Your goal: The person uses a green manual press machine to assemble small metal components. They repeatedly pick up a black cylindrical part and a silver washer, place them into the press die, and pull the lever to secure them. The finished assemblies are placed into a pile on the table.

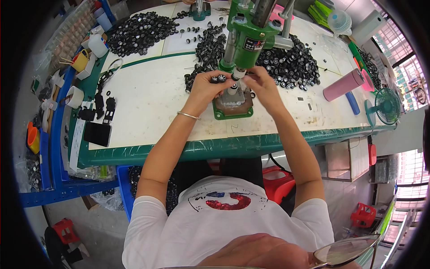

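Observation:
A green hand press (249, 45) stands on the table in front of me, its ram coming down over a metal base (233, 107). My left hand (207, 89) is at the left of the ram, fingers curled round small black wheels (221, 78) with silver centres. On the other side, my right hand (265, 86) has its fingers pinched close by the ram's lower end. Whatever lies between those fingertips is too small and covered to make out. Just below the ram, a small black-and-white part (233, 88) sits above the base.
Heaps of black wheels (286, 62) flank the press, with another heap (141, 33) at the far left. A pink bottle (344, 85) and a green fan (387, 106) stand at the right. A dark phone (97, 134) lies at the left by the table's green edge (210, 149).

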Demonstrator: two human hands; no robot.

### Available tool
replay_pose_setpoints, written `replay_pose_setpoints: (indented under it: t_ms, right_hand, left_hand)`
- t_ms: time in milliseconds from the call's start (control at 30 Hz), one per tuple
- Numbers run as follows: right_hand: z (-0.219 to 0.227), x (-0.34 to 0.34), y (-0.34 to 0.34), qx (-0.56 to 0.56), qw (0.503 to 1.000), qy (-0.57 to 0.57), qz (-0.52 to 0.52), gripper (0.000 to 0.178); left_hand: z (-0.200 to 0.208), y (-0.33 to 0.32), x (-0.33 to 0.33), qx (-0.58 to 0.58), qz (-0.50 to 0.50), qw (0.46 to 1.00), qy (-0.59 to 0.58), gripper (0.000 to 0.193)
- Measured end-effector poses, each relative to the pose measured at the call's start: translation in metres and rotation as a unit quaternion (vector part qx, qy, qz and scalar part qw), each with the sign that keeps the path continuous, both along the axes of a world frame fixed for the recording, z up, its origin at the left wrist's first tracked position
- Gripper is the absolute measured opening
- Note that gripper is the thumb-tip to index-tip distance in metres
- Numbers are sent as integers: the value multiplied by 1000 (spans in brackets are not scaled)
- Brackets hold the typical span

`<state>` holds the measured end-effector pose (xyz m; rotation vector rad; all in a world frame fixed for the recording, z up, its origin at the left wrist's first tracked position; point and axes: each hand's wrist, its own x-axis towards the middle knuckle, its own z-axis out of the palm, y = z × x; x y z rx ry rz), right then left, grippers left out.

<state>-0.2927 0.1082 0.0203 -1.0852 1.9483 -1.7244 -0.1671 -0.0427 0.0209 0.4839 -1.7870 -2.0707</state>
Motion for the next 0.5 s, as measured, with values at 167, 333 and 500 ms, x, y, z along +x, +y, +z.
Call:
replay_pose_setpoints:
  t_ms: [167, 333, 500]
  right_hand:
    - [55, -33, 6, -46, 994, -78, -66, 29]
    - [133, -81, -13, -172, 978, -119, 16, 36]
    - [228, -85, -59, -239, 949, -187, 79, 20]
  left_hand:
    - [-9, 3, -9, -33, 23, 999, 24, 17]
    - [-6, 7, -14, -56, 24, 995, 74, 14]
    - [-3, 6, -13, -73, 9, 994, 75, 14]
